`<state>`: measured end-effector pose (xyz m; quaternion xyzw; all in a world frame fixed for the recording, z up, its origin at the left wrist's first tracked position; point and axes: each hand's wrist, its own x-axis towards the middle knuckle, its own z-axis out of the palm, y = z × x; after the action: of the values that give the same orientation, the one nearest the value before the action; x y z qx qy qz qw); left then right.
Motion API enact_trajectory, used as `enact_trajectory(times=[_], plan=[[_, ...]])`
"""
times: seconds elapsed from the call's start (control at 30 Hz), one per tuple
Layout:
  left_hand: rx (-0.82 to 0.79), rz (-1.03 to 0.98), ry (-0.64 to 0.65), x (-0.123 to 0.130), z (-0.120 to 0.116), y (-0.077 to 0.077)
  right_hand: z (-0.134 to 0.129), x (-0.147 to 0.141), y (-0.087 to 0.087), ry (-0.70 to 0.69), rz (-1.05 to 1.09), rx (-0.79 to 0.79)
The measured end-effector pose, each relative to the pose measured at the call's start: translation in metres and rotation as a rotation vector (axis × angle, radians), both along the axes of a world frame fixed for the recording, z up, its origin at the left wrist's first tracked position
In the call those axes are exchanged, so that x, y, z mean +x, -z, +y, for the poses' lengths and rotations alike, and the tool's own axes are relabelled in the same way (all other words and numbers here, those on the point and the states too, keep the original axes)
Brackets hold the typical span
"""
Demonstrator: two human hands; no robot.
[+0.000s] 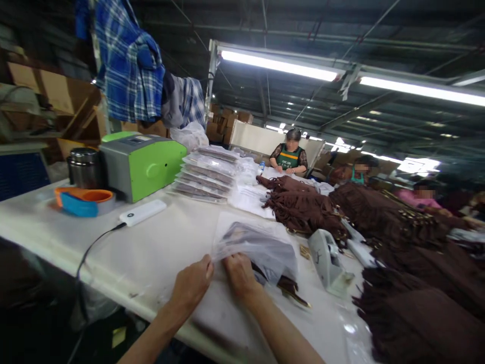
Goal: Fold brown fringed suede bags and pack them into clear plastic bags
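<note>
A clear plastic bag [265, 242] lies on the white table in front of me, with a dark brown item [288, 284] partly inside it and a gold-coloured end sticking out at the near right. My left hand [194, 279] is closed in a pinch on the bag's near left edge. Just to its right, my right hand [239, 270] reaches in at the bag's opening; its fingertips are hidden under the plastic, and I cannot tell what they hold.
Flat packed bags [206, 174] are stacked behind. A green-grey machine [144, 164], steel flask [86, 169], orange-blue tape [85, 200] and white power bank [143, 212] stand left. Tape dispenser [329, 263] and brown garments [424, 303] lie right. A person [290, 156] works across the table.
</note>
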<state>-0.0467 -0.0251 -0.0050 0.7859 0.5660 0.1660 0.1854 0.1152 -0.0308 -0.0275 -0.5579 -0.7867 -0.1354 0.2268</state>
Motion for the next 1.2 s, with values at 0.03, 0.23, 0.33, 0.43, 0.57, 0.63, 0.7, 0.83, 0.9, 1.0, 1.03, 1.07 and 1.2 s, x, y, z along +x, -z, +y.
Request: enact_trajectory(times=[0.03,0.23,0.33,0.43,0.57,0.63,0.7,0.83,0.9,1.0,1.03,1.07,1.2], plan=[[0.061,0.014,-0.003,-0.003,-0.002,-0.001,-0.007,-0.003,-0.002,0.014,0.013,-0.006],[0.479,-0.123,0.471,0.026,-0.035,0.001,-0.090,0.052,-0.016,0.012,0.284,0.106],[0.576,-0.107,0.777,0.076,-0.051,0.010,-0.118,0.123,-0.015,0.307,0.414,0.140],[0.700,-0.117,0.919,0.132,-0.054,0.021,-0.123,0.178,-0.005,0.497,0.567,0.048],[0.763,-0.075,0.960,0.192,-0.045,0.029,-0.109,0.198,0.004,0.553,0.758,-0.113],[0.748,-0.034,0.958,0.211,-0.040,0.031,-0.103,0.196,0.004,0.535,0.797,-0.143],[0.711,-0.013,0.965,0.222,-0.036,0.033,-0.100,0.196,0.002,0.513,0.839,-0.147],[0.571,-0.039,0.908,0.226,-0.035,0.032,-0.103,0.199,0.002,0.464,0.937,-0.167],[0.489,-0.049,0.810,0.224,-0.037,0.028,-0.106,0.201,0.004,0.447,0.994,-0.169],[0.392,-0.032,0.633,0.224,-0.039,0.018,-0.111,0.201,0.007,0.442,1.129,-0.168],[0.375,-0.018,0.586,0.225,-0.039,0.015,-0.112,0.200,0.008,0.440,1.159,-0.165],[0.366,-0.004,0.551,0.226,-0.038,0.013,-0.113,0.198,0.008,0.441,1.166,-0.160],[0.343,0.044,0.507,0.237,-0.030,0.013,-0.119,0.186,0.007,0.439,0.996,-0.114]])
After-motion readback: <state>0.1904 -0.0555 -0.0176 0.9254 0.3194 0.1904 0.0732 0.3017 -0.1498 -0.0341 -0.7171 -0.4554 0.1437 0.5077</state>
